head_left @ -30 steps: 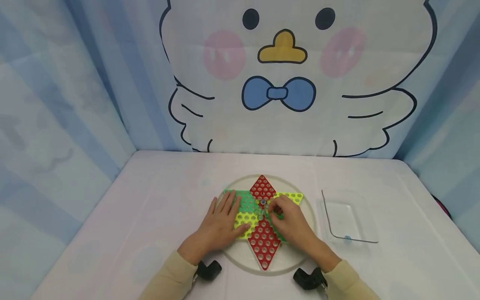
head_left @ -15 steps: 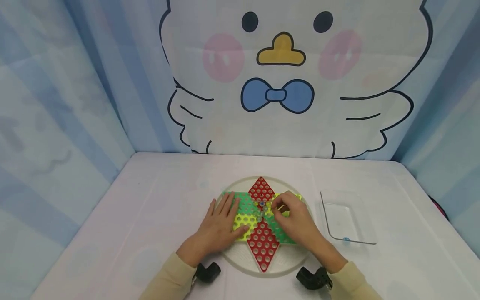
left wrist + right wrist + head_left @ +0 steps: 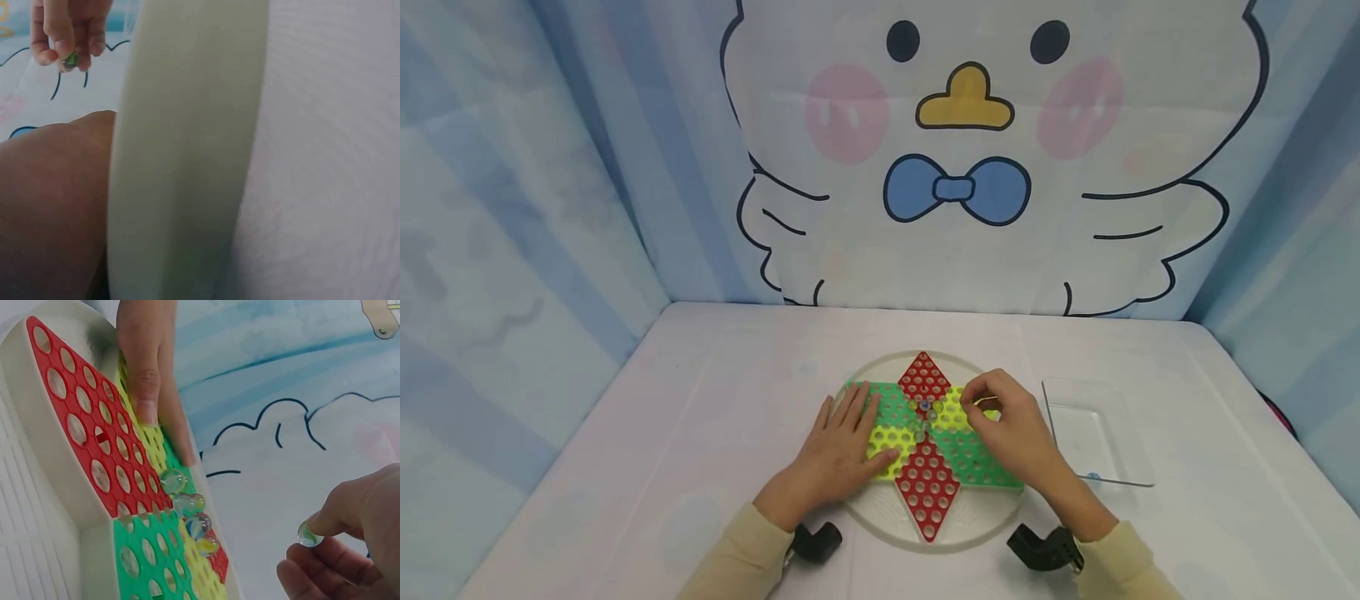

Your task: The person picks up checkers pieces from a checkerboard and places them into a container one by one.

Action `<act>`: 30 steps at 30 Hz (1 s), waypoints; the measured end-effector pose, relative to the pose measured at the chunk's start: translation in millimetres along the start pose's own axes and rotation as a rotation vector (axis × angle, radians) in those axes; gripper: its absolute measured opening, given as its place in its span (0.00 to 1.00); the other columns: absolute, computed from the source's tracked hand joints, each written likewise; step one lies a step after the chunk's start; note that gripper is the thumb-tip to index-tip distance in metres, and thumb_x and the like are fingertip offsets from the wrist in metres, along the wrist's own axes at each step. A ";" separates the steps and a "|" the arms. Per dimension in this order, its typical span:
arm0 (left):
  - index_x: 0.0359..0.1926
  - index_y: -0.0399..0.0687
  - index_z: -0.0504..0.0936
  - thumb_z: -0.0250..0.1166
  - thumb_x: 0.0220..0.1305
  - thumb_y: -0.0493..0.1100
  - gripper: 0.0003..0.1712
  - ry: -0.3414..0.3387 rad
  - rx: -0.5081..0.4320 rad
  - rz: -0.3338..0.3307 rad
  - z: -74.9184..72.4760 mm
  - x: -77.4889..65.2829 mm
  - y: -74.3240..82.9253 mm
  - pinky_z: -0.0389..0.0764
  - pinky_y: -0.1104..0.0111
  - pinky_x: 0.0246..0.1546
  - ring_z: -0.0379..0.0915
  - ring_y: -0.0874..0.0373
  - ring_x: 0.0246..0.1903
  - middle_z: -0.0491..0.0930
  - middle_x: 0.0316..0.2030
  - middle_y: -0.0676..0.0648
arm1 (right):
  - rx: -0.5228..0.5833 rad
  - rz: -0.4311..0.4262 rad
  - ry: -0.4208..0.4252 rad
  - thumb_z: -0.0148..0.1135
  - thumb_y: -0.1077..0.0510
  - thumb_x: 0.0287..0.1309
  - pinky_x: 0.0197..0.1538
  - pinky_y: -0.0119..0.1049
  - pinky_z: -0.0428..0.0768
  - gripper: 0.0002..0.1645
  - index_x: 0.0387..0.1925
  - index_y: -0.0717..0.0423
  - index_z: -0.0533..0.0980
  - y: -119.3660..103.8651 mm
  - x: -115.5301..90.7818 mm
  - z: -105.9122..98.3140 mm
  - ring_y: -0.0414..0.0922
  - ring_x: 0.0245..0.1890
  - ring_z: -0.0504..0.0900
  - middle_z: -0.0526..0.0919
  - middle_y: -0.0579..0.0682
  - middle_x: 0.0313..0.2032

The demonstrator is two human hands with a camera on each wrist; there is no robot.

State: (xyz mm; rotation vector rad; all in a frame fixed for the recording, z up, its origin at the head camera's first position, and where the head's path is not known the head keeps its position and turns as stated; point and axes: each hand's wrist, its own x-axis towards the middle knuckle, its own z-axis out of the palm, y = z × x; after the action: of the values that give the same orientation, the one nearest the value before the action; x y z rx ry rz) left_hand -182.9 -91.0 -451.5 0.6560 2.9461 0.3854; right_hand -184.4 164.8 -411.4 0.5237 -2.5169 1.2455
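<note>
A round Chinese checkers board [image 3: 927, 497] with red, yellow and green hole-studded sections lies on the table. My left hand [image 3: 835, 462] rests on its left side, fingers spread over the green and yellow parts. My right hand [image 3: 1017, 437] is raised over the board's right edge. Between its thumb and fingers it pinches a clear marble [image 3: 309, 535] with a green swirl, also showing as a green marble [image 3: 71, 60] in the left wrist view. Several marbles [image 3: 187, 505] sit in holes around the board's centre.
To the right of the board stands a clear plastic tray [image 3: 1138, 433], with a small blue thing [image 3: 1093, 477] at its front edge. Black wrist devices [image 3: 817, 543] hang under both forearms. A printed curtain [image 3: 955, 267] closes off the table's back.
My right hand has moved from the board's centre to the right, toward the clear tray, uncovering the yellow and green sections there. The left hand has stayed in place.
</note>
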 end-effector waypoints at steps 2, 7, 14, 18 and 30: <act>0.78 0.40 0.47 0.46 0.72 0.69 0.49 -0.001 -0.001 0.000 -0.3 0.3 0.6 0.40 0.44 0.76 0.32 0.45 0.79 0.40 0.79 0.40 | 0.010 0.012 0.006 0.61 0.73 0.59 0.46 0.36 0.84 0.11 0.37 0.55 0.77 0.4 0.6 -4.1 0.43 0.41 0.83 0.80 0.48 0.39; 0.78 0.40 0.47 0.46 0.72 0.69 0.49 -0.009 0.000 -0.002 -0.8 0.5 1.5 0.40 0.44 0.76 0.32 0.45 0.79 0.40 0.79 0.40 | 0.005 0.031 0.041 0.60 0.72 0.61 0.47 0.28 0.82 0.10 0.40 0.57 0.77 1.9 0.4 -14.7 0.45 0.43 0.83 0.81 0.50 0.40; 0.78 0.40 0.47 0.45 0.72 0.69 0.49 -0.015 0.016 0.000 -0.7 0.6 1.5 0.40 0.44 0.76 0.32 0.44 0.79 0.40 0.79 0.39 | 0.020 0.025 0.107 0.61 0.70 0.62 0.45 0.18 0.78 0.09 0.42 0.59 0.79 3.1 1.1 -26.8 0.39 0.43 0.81 0.81 0.52 0.42; 0.78 0.40 0.47 0.46 0.72 0.69 0.49 -0.013 0.013 -0.001 -1.5 0.2 1.7 0.40 0.44 0.76 0.32 0.44 0.79 0.40 0.79 0.39 | 0.023 0.036 0.141 0.60 0.70 0.62 0.44 0.16 0.76 0.08 0.42 0.60 0.80 7.7 2.6 -33.7 0.31 0.42 0.78 0.81 0.53 0.43; 0.78 0.39 0.47 0.46 0.72 0.68 0.49 -0.004 0.010 0.007 -2.0 -0.2 1.5 0.40 0.43 0.75 0.32 0.44 0.79 0.40 0.79 0.39 | -0.032 0.100 0.170 0.59 0.67 0.65 0.40 0.16 0.78 0.10 0.47 0.61 0.80 21.2 1.5 -56.8 0.28 0.37 0.80 0.84 0.56 0.44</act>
State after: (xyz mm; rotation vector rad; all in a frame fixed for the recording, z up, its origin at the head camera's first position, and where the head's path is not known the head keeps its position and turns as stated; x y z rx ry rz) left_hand -182.4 -90.2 -449.2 0.6679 2.9451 0.3697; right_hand -189.9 222.1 -392.4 0.2748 -2.4414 1.2270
